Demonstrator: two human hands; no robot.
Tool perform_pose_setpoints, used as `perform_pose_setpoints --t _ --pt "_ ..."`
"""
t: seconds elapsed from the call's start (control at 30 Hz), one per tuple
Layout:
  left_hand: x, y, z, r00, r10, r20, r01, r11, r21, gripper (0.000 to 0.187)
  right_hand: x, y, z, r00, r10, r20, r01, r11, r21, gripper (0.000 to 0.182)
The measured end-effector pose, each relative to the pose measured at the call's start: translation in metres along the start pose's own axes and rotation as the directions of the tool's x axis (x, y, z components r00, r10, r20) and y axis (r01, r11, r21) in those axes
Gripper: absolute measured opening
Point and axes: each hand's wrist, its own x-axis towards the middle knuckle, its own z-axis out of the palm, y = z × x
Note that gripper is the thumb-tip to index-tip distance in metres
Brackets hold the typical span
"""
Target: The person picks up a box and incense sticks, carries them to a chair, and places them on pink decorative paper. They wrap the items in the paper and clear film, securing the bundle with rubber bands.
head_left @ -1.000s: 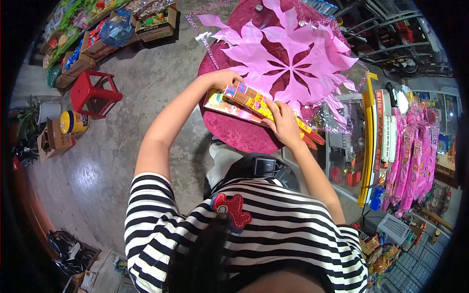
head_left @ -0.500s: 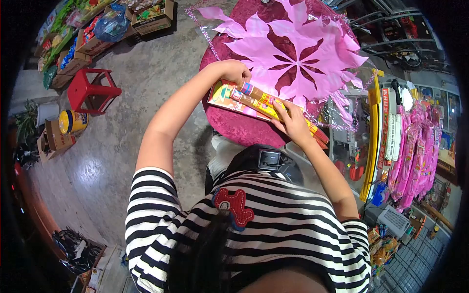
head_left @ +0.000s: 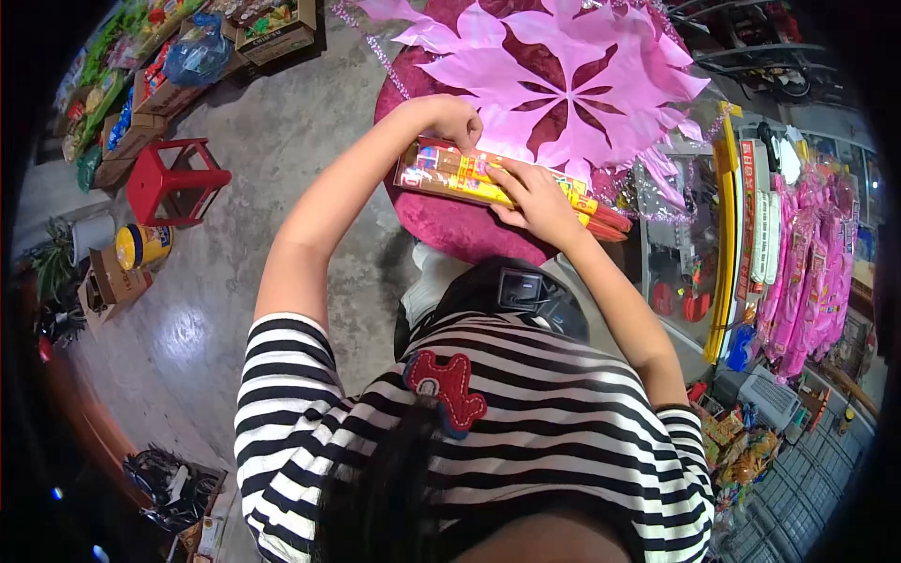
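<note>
Both hands on incense packs [head_left: 469, 176], lying flat on red velvet table [head_left: 450, 230], near edge, just below pink paper flower [head_left: 563, 80]. Left hand [head_left: 455, 120] fingers curled over packs' far-left end; right hand [head_left: 533, 199] fingers pressed on top, mid-length. Red stool [head_left: 174, 180] on floor, well left.

Two hands, the left hand [head_left: 453, 118] and the right hand [head_left: 533, 197], rest on one bundle of incense-stick packs [head_left: 488, 180] lying on one round magenta table [head_left: 450, 225]. One large pink paper flower [head_left: 563, 80] covers the tabletop. One red plastic stool [head_left: 174, 180] stands on the concrete floor, with one yellow tin [head_left: 141, 245] close by. At least three open cardboard boxes of goods [head_left: 272, 28] line the far edge; the exact number cannot be made out.
</note>
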Motion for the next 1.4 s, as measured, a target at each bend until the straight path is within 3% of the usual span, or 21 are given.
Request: perform_pose_setpoints --t 0.07,0.2,0.3,0.37,0.4,0.43,0.47,0.5,0.53,0.57,0.63,0.73,0.87,0.93,1.0,1.07,1.13,1.27,1.4 --pt "-0.002 0.003 0.000 0.998 -0.046 0.031 0.047 0.998 -0.037 0.028 0.004 -0.001 0.002 1.000 0.007 -0.013 -0.007 1.000 0.019 0.056" --pt "-0.002 -0.001 0.004 0.997 0.052 -0.054 -0.052 0.999 0.015 0.027 0.008 -0.004 0.000 1.000 -0.019 -0.005 0.019 0.996 0.090 0.057" --pt "-0.013 0.006 0.001 0.998 -0.048 -0.038 0.048 0.999 0.003 0.026 0.007 -0.007 0.001 0.999 0.016 0.030 -0.021 0.986 0.163 0.060" --pt "-0.029 0.005 -0.002 0.996 -0.062 -0.065 0.043 0.964 -0.263 0.033 0.005 -0.009 0.001 0.999 0.022 0.040 -0.029 0.982 0.185 0.059" --pt "-0.039 -0.002 0.003 0.995 -0.068 -0.071 0.047 0.964 -0.262 0.033 0.005 -0.010 0.001 0.999 0.013 0.038 -0.020 0.982 0.186 0.059" --pt "-0.052 -0.010 0.010 0.929 -0.042 -0.368 -0.132 0.891 -0.435 0.039 0.005 -0.011 0.002 0.999 0.024 0.043 -0.032 0.982 0.187 0.060" --pt "-0.064 -0.016 0.019 0.775 -0.075 -0.627 -0.348 0.778 -0.523 0.045 0.005 -0.012 0.002 0.998 0.037 0.046 -0.045 0.981 0.189 0.060" --pt "-0.074 -0.016 0.032 0.775 -0.074 -0.628 -0.344 0.784 -0.517 0.045 0.004 -0.011 0.003 0.996 0.059 0.070 -0.072 0.979 0.190 0.063" --pt "-0.085 -0.013 0.048 0.541 -0.291 -0.789 -0.443 0.698 -0.562 0.045 0.002 -0.012 0.005 0.996 0.060 0.062 -0.070 0.979 0.191 0.063" --pt "-0.092 -0.009 0.066 0.258 -0.504 -0.824 -0.559 0.618 -0.553 0.045 0.002 -0.012 0.007 0.995 0.075 0.070 -0.086 0.979 0.187 0.063" --pt "-0.094 -0.002 0.111 0.140 -0.703 -0.698 -0.385 0.610 -0.692 0.047 0.001 -0.012 0.008 0.993 0.091 0.073 -0.103 0.978 0.183 0.062" --pt "-0.085 0.029 0.145 0.266 -0.810 -0.523 -0.442 0.380 -0.813 0.054 0.000 -0.014 0.011 0.993 0.098 0.070 -0.108 0.980 0.167 0.062" --pt "-0.070 0.042 0.149 0.107 -0.772 -0.627 -0.460 0.521 -0.719 0.055 -0.001 -0.020 0.012 0.997 0.065 0.039 -0.069 0.991 0.113 0.060" --pt "-0.070 0.049 0.138 0.076 -0.749 -0.658 -0.175 0.639 -0.749 0.050 0.001 -0.016 0.014 0.997 0.066 0.039 -0.069 0.993 0.094 0.064" --pt "-0.066 0.048 0.134 -0.015 -0.725 -0.689 -0.182 0.679 -0.711 0.045 0.004 -0.020 0.010 0.999 0.040 0.020 -0.042 0.996 0.080 0.063" --pt "-0.065 0.051 0.139 0.015 -0.769 -0.639 -0.137 0.631 -0.763 0.044 0.005 -0.022 0.009 0.999 0.033 0.023 -0.035 0.996 0.088 0.063" --pt "-0.061 0.049 0.144 -0.015 -0.752 -0.659 -0.132 0.655 -0.744 0.044 0.004 -0.025 0.008 0.999 0.042 0.020 -0.043 0.997 0.066 0.063" --pt "-0.058 0.048 0.145 -0.024 -0.757 -0.653 -0.159 0.648 -0.745 0.043 -0.004 -0.035 0.008 0.991 0.112 -0.076 -0.115 0.993 -0.036 0.061" --pt "-0.058 0.047 0.146 -0.014 -0.745 -0.667 -0.213 0.654 -0.726 0.041 -0.015 -0.027 0.009 0.987 0.139 -0.074 -0.140 0.990 -0.010 0.059"
